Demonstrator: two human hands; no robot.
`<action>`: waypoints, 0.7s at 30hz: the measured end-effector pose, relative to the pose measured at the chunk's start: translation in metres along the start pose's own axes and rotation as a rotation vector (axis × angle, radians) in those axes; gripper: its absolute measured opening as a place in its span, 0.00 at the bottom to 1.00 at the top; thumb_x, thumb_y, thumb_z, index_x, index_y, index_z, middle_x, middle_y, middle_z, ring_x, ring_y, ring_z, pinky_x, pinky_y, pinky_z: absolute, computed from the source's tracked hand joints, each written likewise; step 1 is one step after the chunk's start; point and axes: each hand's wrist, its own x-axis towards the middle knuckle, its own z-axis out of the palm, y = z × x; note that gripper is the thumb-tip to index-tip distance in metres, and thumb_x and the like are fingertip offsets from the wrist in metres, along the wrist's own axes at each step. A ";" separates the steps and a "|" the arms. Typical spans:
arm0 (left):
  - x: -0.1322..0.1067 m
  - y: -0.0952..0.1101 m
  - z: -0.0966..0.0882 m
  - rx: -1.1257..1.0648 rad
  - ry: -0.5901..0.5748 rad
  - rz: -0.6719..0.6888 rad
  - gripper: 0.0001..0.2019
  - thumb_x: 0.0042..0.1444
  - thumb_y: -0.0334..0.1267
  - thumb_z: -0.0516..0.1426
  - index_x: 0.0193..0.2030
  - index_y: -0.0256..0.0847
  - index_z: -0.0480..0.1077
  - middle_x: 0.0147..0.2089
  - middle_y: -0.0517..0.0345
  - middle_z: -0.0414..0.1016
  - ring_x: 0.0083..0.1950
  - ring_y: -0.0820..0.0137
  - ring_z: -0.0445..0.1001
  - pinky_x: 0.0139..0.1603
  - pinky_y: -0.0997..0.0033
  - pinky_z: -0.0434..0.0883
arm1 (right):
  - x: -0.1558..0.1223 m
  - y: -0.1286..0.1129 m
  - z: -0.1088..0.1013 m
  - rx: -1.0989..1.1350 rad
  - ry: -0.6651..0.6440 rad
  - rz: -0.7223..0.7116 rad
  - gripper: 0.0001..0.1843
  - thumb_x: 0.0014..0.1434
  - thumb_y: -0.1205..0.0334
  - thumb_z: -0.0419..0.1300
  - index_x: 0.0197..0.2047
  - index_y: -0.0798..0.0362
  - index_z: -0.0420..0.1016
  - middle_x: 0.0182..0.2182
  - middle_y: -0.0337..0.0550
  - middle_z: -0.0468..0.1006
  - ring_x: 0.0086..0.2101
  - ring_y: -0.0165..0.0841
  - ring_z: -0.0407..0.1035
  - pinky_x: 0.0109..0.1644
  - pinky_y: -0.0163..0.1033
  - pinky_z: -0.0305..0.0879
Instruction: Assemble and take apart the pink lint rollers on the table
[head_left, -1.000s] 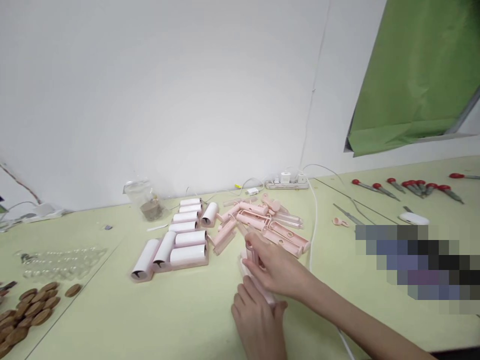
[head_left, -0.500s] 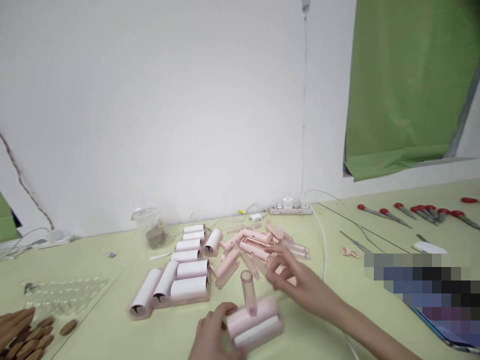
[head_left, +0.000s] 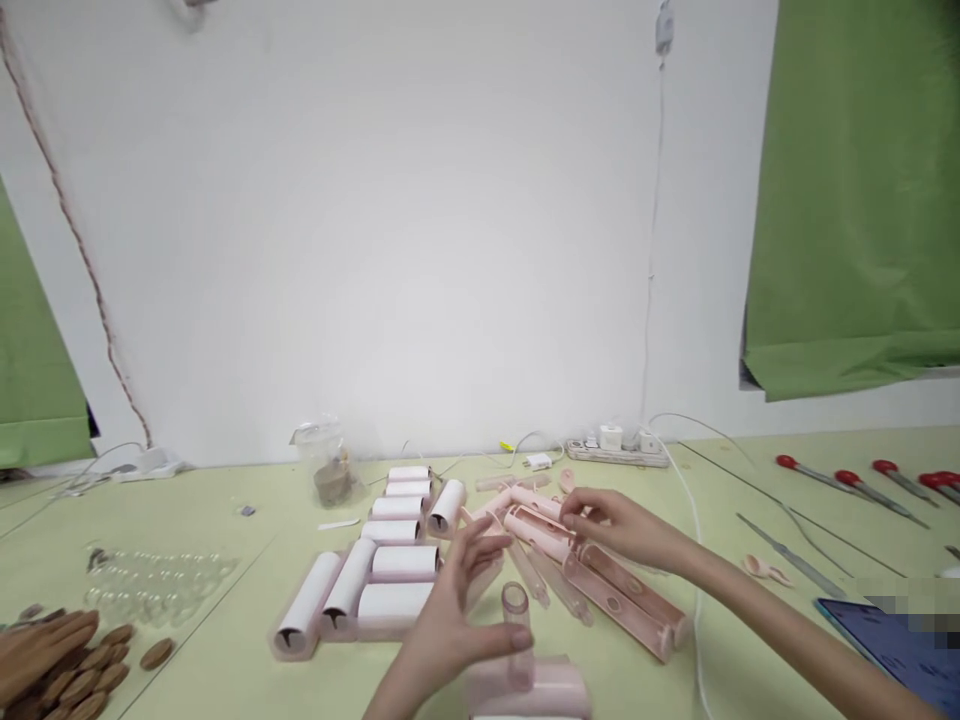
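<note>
My left hand point(head_left: 457, 620) is open, fingers spread upward, with the thumb overlapping the clear pink tube handle point(head_left: 516, 600) of a lint roller; I cannot tell whether it touches. The lint roller's pink body point(head_left: 551, 685) lies at the bottom edge, partly cut off. My right hand point(head_left: 622, 525) reaches into a pile of pink plastic parts. Its fingers are curled together at the end of a pink tubular piece point(head_left: 536, 532); what is between the fingertips is hidden. Two long translucent pink covers point(head_left: 626, 600) lie just below that hand.
Several white lint rollers in pink cases point(head_left: 397, 560) stand left of the pile. A power strip point(head_left: 619, 452) and white cable point(head_left: 697, 600) are behind and right. Red-ended tools point(head_left: 847, 480) and a phone point(head_left: 885, 650) lie right. Another person's hand point(head_left: 49, 640) rests over brown oval pieces at left.
My left hand has let go of the lint roller's body and risen with its fingers spread. The translucent covers now lie nearer me, below my right hand. The view has turned left.
</note>
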 end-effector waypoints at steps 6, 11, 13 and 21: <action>0.020 -0.017 0.042 -0.211 -0.089 -0.257 0.17 0.39 0.47 0.61 0.19 0.39 0.58 0.13 0.66 0.62 0.15 0.78 0.62 0.16 0.79 0.60 | 0.047 -0.003 0.051 -0.356 -0.052 -0.204 0.11 0.58 0.64 0.47 0.38 0.55 0.68 0.36 0.45 0.72 0.36 0.32 0.67 0.38 0.37 0.64; 0.018 -0.028 0.049 -0.238 -0.050 -0.325 0.18 0.39 0.45 0.61 0.18 0.41 0.54 0.07 0.72 0.54 0.09 0.82 0.54 0.09 0.83 0.52 | 0.089 -0.009 0.096 -0.560 -0.123 -0.244 0.09 0.51 0.69 0.54 0.35 0.57 0.73 0.38 0.52 0.70 0.44 0.43 0.60 0.47 0.49 0.54; 0.018 -0.026 0.047 -0.239 -0.040 -0.337 0.18 0.39 0.43 0.61 0.18 0.41 0.54 0.07 0.72 0.54 0.10 0.82 0.54 0.10 0.84 0.52 | 0.102 -0.009 0.110 -0.627 -0.170 -0.229 0.07 0.49 0.68 0.57 0.33 0.59 0.74 0.40 0.54 0.70 0.46 0.45 0.58 0.49 0.51 0.52; 0.018 -0.029 0.047 -0.312 -0.047 -0.290 0.21 0.34 0.50 0.62 0.18 0.40 0.54 0.08 0.73 0.55 0.09 0.83 0.54 0.09 0.83 0.50 | 0.119 0.005 0.130 -0.664 -0.246 -0.181 0.15 0.58 0.59 0.53 0.47 0.55 0.65 0.46 0.45 0.68 0.43 0.36 0.65 0.46 0.49 0.62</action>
